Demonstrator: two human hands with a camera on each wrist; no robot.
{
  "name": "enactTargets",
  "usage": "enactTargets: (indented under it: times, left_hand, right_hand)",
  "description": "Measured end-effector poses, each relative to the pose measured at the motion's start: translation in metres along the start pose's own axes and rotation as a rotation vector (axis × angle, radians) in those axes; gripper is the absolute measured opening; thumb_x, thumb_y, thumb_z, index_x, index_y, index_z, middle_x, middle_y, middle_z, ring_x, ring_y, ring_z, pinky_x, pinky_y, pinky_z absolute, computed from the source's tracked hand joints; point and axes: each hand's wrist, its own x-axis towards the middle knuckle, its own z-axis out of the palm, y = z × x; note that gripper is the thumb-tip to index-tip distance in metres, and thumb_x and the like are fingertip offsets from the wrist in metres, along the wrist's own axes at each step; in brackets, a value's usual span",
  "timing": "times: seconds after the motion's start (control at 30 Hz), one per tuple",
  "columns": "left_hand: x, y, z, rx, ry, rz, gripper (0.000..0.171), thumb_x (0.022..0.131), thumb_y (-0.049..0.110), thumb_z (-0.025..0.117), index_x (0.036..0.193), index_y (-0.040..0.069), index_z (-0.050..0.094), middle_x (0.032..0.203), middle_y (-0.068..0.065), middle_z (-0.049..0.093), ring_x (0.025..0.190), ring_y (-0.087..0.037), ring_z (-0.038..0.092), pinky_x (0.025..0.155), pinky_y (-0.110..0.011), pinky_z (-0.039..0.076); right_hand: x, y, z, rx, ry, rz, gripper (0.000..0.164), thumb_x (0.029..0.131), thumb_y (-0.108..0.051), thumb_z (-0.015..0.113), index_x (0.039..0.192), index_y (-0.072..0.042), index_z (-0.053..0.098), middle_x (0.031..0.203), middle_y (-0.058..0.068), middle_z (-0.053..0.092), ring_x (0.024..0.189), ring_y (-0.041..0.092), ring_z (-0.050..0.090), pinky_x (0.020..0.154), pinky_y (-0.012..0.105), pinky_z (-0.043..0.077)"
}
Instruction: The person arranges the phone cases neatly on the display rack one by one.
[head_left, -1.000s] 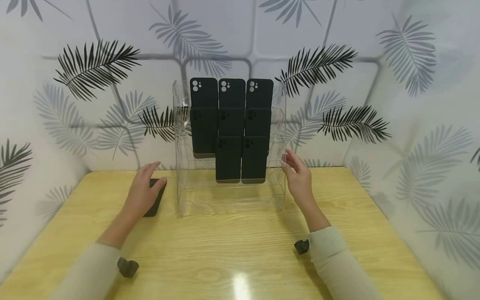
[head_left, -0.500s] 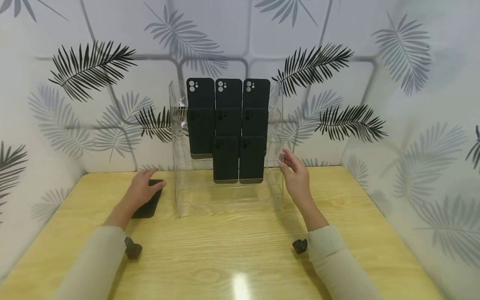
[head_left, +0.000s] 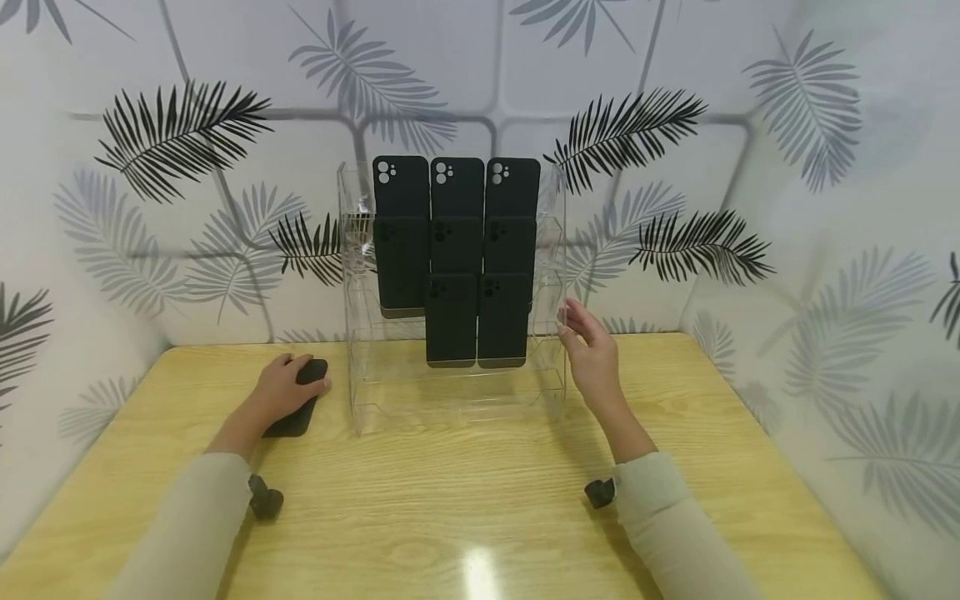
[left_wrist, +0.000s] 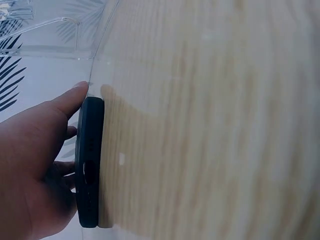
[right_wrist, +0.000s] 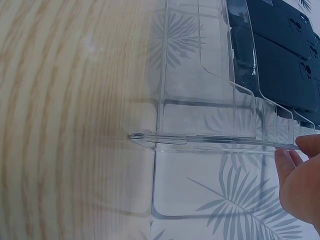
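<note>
A black phone case (head_left: 292, 419) lies flat on the table left of the clear acrylic display rack (head_left: 459, 411). My left hand (head_left: 279, 390) comes down over it, thumb at its right edge and fingers bent over its far part. In the left wrist view the case (left_wrist: 90, 162) shows its end edge with a port cutout, fingertips partly hidden behind it. My right hand (head_left: 595, 354) pinches the rack's right side panel, thumb in front and fingers behind, as the right wrist view shows too. Several black phone cases (head_left: 452, 321) stand in the rack's stepped tiers.
The wooden table (head_left: 465, 492) runs back to a leaf-patterned wall (head_left: 622, 50) right behind the rack. A second wall stands along the right side. Small black wrist cameras (head_left: 265, 497) sit on both sleeves.
My left hand has shifted slightly left, and its fingers have lowered onto the case on the table. The right hand keeps its hold on the rack. The head view has turned slightly.
</note>
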Motion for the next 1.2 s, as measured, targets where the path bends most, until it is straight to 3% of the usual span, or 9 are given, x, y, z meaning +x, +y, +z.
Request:
enactTargets:
  times: [0.37, 0.73, 0.83, 1.2]
  left_hand:
    - [0.001, 0.001, 0.001, 0.013, 0.005, -0.005, 0.073, 0.098, 0.037, 0.059, 0.151, -0.007, 0.037, 0.148, -0.047, 0.028, 0.132, -0.066, 0.031, 0.101, -0.071, 0.037]
    - [-0.008, 0.009, -0.007, -0.058, 0.141, 0.003, 0.068, 0.095, 0.027, 0.063, 0.15, -0.005, 0.039, 0.147, -0.046, 0.025, 0.127, -0.064, 0.038, 0.097, -0.069, 0.043]
    - [-0.013, 0.012, -0.012, -0.081, 0.167, 0.006, 0.068, 0.096, 0.027, 0.063, 0.152, -0.004, 0.038, 0.15, -0.045, 0.023, 0.128, -0.063, 0.037, 0.096, -0.068, 0.043]
    - [-0.026, 0.034, -0.025, -0.14, 0.218, 0.024, 0.072, 0.096, 0.029, 0.064, 0.157, 0.005, 0.032, 0.157, -0.038, 0.017, 0.131, -0.06, 0.036, 0.094, -0.069, 0.043]
  right_hand:
    - [0.0, 0.001, 0.0, -0.006, -0.006, 0.008, 0.048, 0.102, -0.006, 0.059, 0.149, -0.009, 0.051, 0.138, 0.017, 0.06, 0.128, 0.026, 0.058, 0.096, 0.014, 0.049]
    - [-0.001, -0.011, 0.001, 0.017, -0.027, 0.067, 0.05, 0.102, -0.003, 0.057, 0.151, -0.006, 0.047, 0.142, 0.02, 0.056, 0.132, 0.027, 0.055, 0.098, 0.015, 0.047]
    - [0.002, 0.0, 0.001, 0.019, -0.022, 0.048, 0.05, 0.102, -0.005, 0.058, 0.151, -0.01, 0.048, 0.142, 0.018, 0.057, 0.131, 0.026, 0.056, 0.098, 0.015, 0.047]
    - [0.0, 0.0, 0.0, 0.002, -0.004, 0.006, 0.048, 0.101, -0.006, 0.059, 0.149, -0.01, 0.051, 0.138, 0.016, 0.06, 0.127, 0.025, 0.058, 0.095, 0.014, 0.048]
